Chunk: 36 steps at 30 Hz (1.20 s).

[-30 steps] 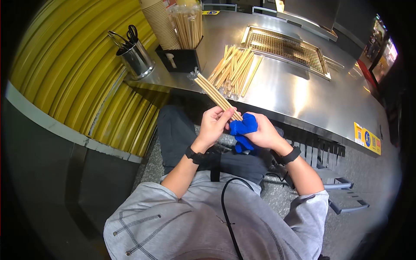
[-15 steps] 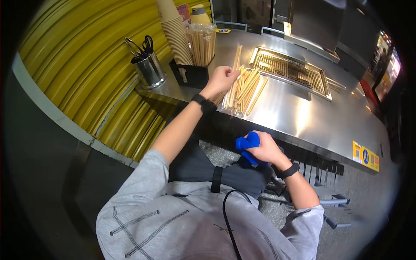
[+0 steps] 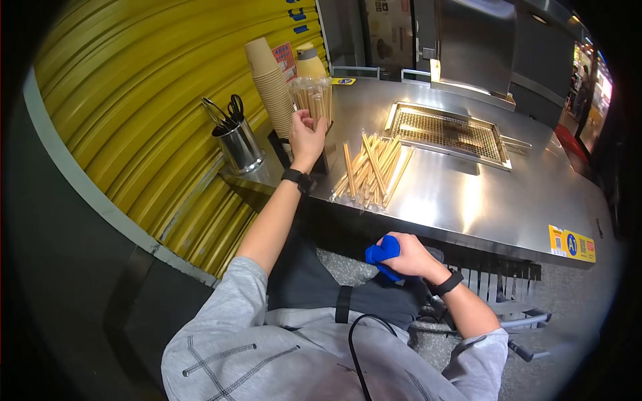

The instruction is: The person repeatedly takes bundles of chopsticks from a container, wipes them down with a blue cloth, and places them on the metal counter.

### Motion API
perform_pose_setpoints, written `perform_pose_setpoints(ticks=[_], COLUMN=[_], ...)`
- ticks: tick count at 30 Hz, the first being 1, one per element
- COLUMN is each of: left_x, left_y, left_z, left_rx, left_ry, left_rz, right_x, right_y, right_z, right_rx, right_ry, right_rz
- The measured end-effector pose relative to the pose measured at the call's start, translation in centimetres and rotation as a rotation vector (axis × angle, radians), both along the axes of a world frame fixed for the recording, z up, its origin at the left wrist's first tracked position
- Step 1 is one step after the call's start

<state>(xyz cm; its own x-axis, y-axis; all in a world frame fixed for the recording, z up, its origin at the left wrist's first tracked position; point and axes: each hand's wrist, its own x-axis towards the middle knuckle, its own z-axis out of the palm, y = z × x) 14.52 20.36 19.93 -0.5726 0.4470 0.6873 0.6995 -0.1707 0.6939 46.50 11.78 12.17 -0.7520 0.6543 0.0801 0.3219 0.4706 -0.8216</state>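
Note:
My left hand point(image 3: 307, 142) is at the black holder point(image 3: 326, 160), its fingers curled round wrapped chopsticks point(image 3: 319, 107) that stand upright there. The fingertips are partly hidden among the sticks. To its right, a loose pile of chopsticks point(image 3: 374, 167) in clear wrappers lies on the steel table point(image 3: 455, 190), near the front edge. My right hand point(image 3: 409, 254) is closed on a bunched blue cloth point(image 3: 383, 251) in front of the table edge, above my lap.
A tall stack of paper cups point(image 3: 271, 83) stands in the holder, with a yellow bottle point(image 3: 309, 61) behind. Left of them is a metal canister point(image 3: 239, 148) with scissors point(image 3: 235, 107). A grill grate point(image 3: 448, 134) is set into the table. A yellow shutter point(image 3: 160, 87) runs along the left.
My left hand has moved left from the pile to the holder, and the long upright chopsticks beside it have left the pile. My right hand still grips the blue cloth. The view has shifted slightly.

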Motion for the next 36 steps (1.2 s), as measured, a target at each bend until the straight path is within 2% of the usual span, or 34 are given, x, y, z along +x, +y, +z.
perform_pose_setpoints(ticks=[6,9,12,13,14,18,20,24,29,32,33,34,36], left_x=[-1.5,-2.4,-2.7,-2.3,-2.3,-3.1,-2.7,-1.7,2.3,5.3,6.4,7.7,9.9], left_y=[0.4,1.3,1.4,0.8,0.8,1.5,1.0,-0.6,-5.7,-8.3,-9.5,-10.7,-12.6], left_z=[0.8,0.7,0.6,1.1,1.4,2.6,3.7,5.6,8.1,8.0,7.7,7.3,5.3], left_rx=[-0.110,-0.129,-0.026,0.012,0.037,0.177,0.221,0.337,0.470,0.655,0.601,0.564,0.408], left_ry=[0.162,0.151,0.088,0.128,0.192,0.165,0.112,0.137,0.152,0.150,0.156,0.172,0.034], left_rz=[0.033,-0.049,-0.081,-0.083,0.008,-0.040,-0.081,-0.030,-0.121,-0.337,-0.366,-0.452,-0.560], right_x=[0.1,0.1,0.0,0.0,0.4,0.3,0.1,-0.4,0.0,0.5,0.4,0.4,0.6], right_y=[0.1,0.1,-0.2,-0.4,0.2,0.5,0.0,0.6,2.0,1.2,1.9,1.9,1.5], right_z=[-0.4,-0.5,-0.7,-1.0,-1.0,-1.3,-1.5,-2.8,-2.6,-0.3,-1.1,-0.8,0.2], right_rx=[0.001,0.028,-0.001,0.012,0.037,0.101,0.030,-0.120,-0.143,-0.545,-0.749,-0.797,-0.893], right_ry=[-0.009,-0.022,-0.007,0.016,0.036,-0.028,0.107,0.355,0.153,0.303,0.411,0.465,0.572], right_rz=[0.015,0.011,0.050,0.056,0.039,0.042,-0.013,-0.153,-0.306,-0.252,-0.181,-0.184,-0.187])
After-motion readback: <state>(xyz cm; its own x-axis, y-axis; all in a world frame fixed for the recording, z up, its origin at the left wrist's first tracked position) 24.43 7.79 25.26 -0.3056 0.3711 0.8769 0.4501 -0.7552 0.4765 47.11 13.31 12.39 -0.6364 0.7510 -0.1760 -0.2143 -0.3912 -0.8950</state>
